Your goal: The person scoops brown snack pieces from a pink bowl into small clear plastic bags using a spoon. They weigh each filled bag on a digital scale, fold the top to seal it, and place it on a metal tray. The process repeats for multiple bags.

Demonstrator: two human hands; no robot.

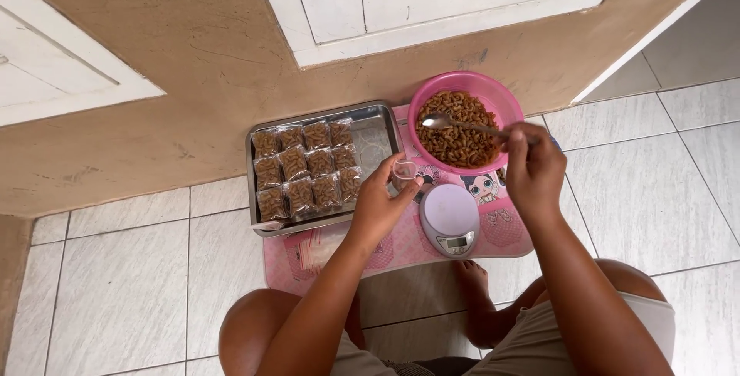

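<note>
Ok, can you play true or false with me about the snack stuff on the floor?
1. The right hand holds a spoon over the pink bowl. True.
2. The bowl is empty. False: it holds brown curly snacks.
3. The metal tray holds filled little bags. True.
4. The left hand holds a knife. False: it holds a small clear bag.
5. The round scale sits inside the tray. False: it sits on the pink mat, beside the tray.
</note>
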